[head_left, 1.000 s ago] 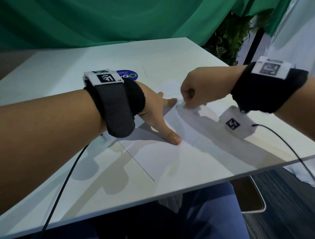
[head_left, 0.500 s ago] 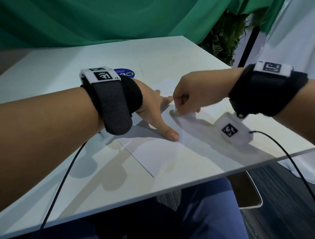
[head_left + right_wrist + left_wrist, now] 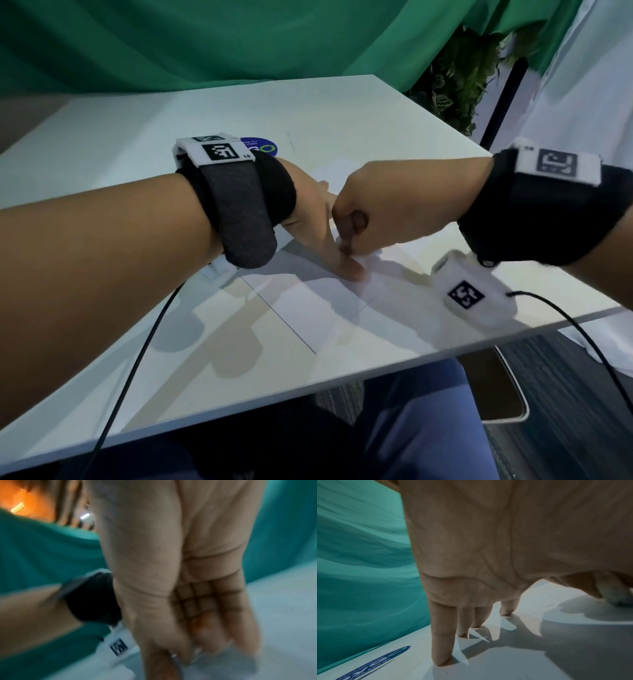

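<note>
A white sheet of paper point(image 3: 325, 308) lies flat on the white table point(image 3: 308, 113), with a fold line running under both hands. My left hand point(image 3: 308, 219) is spread on the sheet, thumb stretched toward me and straight fingertips point(image 3: 441, 660) pressing down. My right hand point(image 3: 376, 205) is curled like a fist right beside the left thumb, its bent fingertips point(image 3: 197, 651) bearing down on the paper's fold. Whether any paper is pinched between those fingers is hidden. The right wrist view is blurred.
A round blue sticker point(image 3: 262, 147) sits on the table beyond my left wrist. Black cables point(image 3: 137, 359) hang from both wrists over the near table edge. Green drapery point(image 3: 239, 41) closes the back; a leafy plant point(image 3: 455, 78) stands at the far right corner.
My right hand has slid along the fold toward me and to the left, ending against the left thumb. The left hand has stayed pressed on the sheet.
</note>
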{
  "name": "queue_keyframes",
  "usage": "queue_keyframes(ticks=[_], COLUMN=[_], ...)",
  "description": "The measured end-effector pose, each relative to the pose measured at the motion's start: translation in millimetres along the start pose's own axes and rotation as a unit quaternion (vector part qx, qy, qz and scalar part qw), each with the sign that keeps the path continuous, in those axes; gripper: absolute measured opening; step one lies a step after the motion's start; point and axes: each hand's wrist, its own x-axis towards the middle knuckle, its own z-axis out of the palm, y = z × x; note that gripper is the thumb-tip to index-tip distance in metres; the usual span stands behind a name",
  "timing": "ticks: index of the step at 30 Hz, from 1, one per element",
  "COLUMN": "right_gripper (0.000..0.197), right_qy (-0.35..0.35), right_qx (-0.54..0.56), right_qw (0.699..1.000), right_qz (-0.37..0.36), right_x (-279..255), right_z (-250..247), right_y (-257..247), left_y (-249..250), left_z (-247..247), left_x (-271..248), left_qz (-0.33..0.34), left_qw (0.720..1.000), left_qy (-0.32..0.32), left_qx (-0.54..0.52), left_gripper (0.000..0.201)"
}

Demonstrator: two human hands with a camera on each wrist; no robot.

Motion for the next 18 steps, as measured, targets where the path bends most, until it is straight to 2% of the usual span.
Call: queue_keyframes(ticks=[1, 3, 5, 9, 13, 16, 18], right_gripper=[0.021, 0.022, 0.02, 0.024, 0.019, 0.021, 0.022], right_qy=[-0.006, 0.006, 0.035, 0.012, 0.027, 0.022, 0.005], right_qx=[0.015, 0.029, 0.021, 0.026, 0.023, 0.018, 0.032], right_qw=[1.0, 0.999, 0.998, 0.999, 0.997, 0.999, 0.999], right_qz=[0.003, 0.039, 0.052, 0.02, 0.063, 0.018, 0.017], right_x=[-0.5, 2.2, 4.5, 0.4, 3.7, 3.2, 2.0], right_z=[-1.5, -6.6, -7.2, -1.7, -9.7, -0.8, -2.0], right_y=[0.6, 11.2, 17.0, 7.0, 18.9, 5.5, 3.3], left_y=[-1.0, 0.0, 1.2, -0.8, 0.3, -0.8, -1.0], left_z=[-0.2, -1.0, -2.5, -1.0, -1.0, 0.5, 0.6], left_x=[1.1, 2.1, 1.5, 2.6, 3.3, 1.3, 1.2], left_qz=[0.003, -0.007, -0.027, -0.008, -0.023, -0.007, -0.001], left_qw=[1.0, 1.0, 0.999, 1.0, 0.999, 1.0, 1.0], left_qy=[-0.001, -0.007, -0.003, -0.001, -0.004, 0.005, 0.006], left_qx=[-0.005, 0.023, 0.04, 0.021, 0.026, 0.017, 0.01], left_gripper=[0.092, 0.122, 0.132, 0.129, 0.134, 0.127, 0.121])
